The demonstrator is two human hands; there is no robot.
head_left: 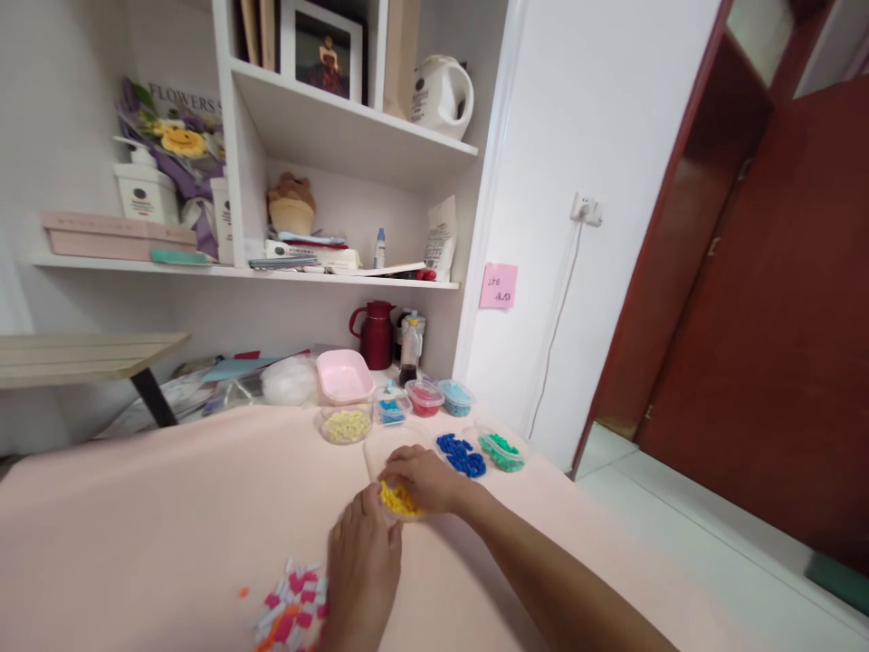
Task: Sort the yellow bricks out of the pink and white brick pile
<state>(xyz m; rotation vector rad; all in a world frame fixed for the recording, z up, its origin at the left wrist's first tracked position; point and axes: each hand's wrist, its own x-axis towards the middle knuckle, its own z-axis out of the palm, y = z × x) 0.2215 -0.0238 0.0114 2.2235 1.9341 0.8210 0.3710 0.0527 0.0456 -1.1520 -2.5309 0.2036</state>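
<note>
A small clear plastic container [411, 514] of yellow pieces [399, 498] sits on the pink-covered table between my hands. My left hand [363, 548] is closed at its near left side, fingertips against the rim. From the right, my right hand [419, 475] reaches over the top with curled fingers, and it covers the far part of the container. Its fingertips come down close to those of my left hand. Just behind lies a clear, flat lid or tray [380, 444], partly hidden by my right hand.
Loose white, pink and orange pieces [295, 607] lie near my left wrist. Containers of pale yellow [348, 426], dark blue [462, 455], green [502, 450], red [424, 397] and light blue pieces [456, 397] stand behind, near a pink basin [345, 376] and a red jug [376, 335].
</note>
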